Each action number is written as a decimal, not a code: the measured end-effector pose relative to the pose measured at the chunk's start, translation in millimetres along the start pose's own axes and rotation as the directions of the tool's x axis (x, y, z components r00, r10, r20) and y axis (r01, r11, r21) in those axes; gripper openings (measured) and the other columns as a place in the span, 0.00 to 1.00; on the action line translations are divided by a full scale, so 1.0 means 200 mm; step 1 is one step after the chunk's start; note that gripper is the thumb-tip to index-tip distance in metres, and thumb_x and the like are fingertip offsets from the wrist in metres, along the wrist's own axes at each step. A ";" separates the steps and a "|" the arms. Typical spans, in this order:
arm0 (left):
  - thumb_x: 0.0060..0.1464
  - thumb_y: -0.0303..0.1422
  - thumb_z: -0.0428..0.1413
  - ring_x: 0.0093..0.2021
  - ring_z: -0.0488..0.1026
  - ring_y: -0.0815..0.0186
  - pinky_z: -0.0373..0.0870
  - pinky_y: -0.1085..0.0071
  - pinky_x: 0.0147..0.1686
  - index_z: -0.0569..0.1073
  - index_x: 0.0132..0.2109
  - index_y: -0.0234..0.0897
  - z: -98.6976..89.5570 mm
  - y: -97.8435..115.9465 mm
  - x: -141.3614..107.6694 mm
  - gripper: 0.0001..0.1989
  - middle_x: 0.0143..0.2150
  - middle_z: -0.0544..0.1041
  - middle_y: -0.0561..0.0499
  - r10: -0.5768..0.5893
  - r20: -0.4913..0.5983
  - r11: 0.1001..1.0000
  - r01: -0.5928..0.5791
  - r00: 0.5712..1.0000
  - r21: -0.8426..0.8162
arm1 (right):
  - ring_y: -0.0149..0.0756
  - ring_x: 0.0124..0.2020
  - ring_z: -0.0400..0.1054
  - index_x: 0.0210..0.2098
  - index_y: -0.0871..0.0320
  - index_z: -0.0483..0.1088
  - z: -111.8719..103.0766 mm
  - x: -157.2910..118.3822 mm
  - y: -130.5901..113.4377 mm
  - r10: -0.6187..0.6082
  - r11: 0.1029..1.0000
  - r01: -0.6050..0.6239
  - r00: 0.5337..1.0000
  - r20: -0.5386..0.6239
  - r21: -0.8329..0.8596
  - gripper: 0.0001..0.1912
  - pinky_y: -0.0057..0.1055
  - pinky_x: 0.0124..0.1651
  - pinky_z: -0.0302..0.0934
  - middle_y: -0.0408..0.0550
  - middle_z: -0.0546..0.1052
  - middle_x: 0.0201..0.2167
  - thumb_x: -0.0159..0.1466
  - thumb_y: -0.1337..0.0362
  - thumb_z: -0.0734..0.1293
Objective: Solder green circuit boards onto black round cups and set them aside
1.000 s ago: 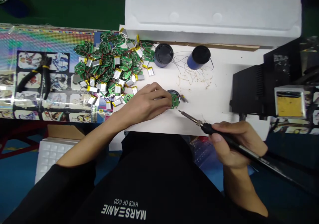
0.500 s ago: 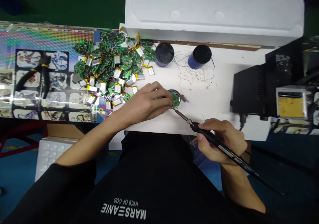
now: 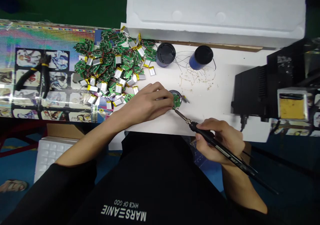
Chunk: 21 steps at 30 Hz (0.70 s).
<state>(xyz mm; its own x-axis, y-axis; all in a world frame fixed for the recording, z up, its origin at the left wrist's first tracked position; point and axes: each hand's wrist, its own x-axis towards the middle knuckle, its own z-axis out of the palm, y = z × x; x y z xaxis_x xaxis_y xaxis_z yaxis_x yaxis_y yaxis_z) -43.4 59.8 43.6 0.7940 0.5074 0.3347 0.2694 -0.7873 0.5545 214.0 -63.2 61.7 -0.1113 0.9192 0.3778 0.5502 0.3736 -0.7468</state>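
My right hand (image 3: 220, 140) is closed around a black soldering iron (image 3: 212, 140), its fingers near the front of the handle. The iron's metal tip meets the lower edge of a round green circuit board (image 3: 177, 100), which sits in a dark ring-shaped rim. Pinched together, the fingers of my left hand (image 3: 155, 101) are at the board's left edge; what they hold is hidden behind the fingertips. Just right of the board lies a small silver battery cell (image 3: 186, 99) on the white work surface.
Green boards wired to silver cells (image 3: 117, 64) are heaped on the left, with black-handled pliers (image 3: 43, 69) beyond. Two dark blue cylinders (image 3: 200, 58) with thin wires stand behind the board. A white foam box (image 3: 215, 4), black soldering station (image 3: 250, 89) and yellow sponge (image 3: 291, 107) are around.
The rear of the soldering iron has swung slightly left with my right hand, while its tip stays at the board. A person's foot has come into view at the lower left.
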 end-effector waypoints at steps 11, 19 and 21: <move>0.75 0.33 0.55 0.50 0.73 0.57 0.72 0.58 0.52 0.79 0.49 0.39 -0.01 0.00 0.01 0.08 0.53 0.83 0.44 -0.026 0.047 1.000 0.025 0.999 0.001 | 0.39 0.25 0.79 0.45 0.49 0.76 -0.01 0.02 -0.04 -0.039 0.993 0.041 0.999 0.021 -0.115 0.16 0.34 0.26 0.76 0.42 0.83 0.30 0.60 0.71 0.73; 0.75 0.33 0.55 0.50 0.72 0.57 0.72 0.59 0.51 0.79 0.50 0.38 -0.01 0.00 0.00 0.08 0.53 0.83 0.44 -0.005 0.037 1.000 0.005 0.999 0.016 | 0.39 0.25 0.79 0.44 0.52 0.75 -0.02 0.04 -0.03 -0.096 0.989 0.101 0.994 0.051 -0.107 0.14 0.33 0.25 0.76 0.43 0.82 0.30 0.60 0.72 0.73; 0.75 0.33 0.54 0.50 0.72 0.57 0.71 0.59 0.52 0.79 0.49 0.38 -0.01 0.00 0.01 0.09 0.53 0.83 0.44 -0.010 0.051 1.000 0.008 0.999 0.027 | 0.39 0.25 0.79 0.44 0.53 0.75 -0.03 0.03 -0.02 -0.112 0.988 0.114 0.994 0.017 -0.104 0.14 0.32 0.24 0.76 0.43 0.83 0.30 0.59 0.72 0.74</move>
<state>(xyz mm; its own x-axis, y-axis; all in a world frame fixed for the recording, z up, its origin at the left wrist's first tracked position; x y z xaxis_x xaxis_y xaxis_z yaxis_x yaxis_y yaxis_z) -43.2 61.5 45.1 0.8180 0.4965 0.2903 0.2908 -0.7925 0.5361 215.4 -58.9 69.6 -0.1863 0.8733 0.4501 0.6171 0.4605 -0.6381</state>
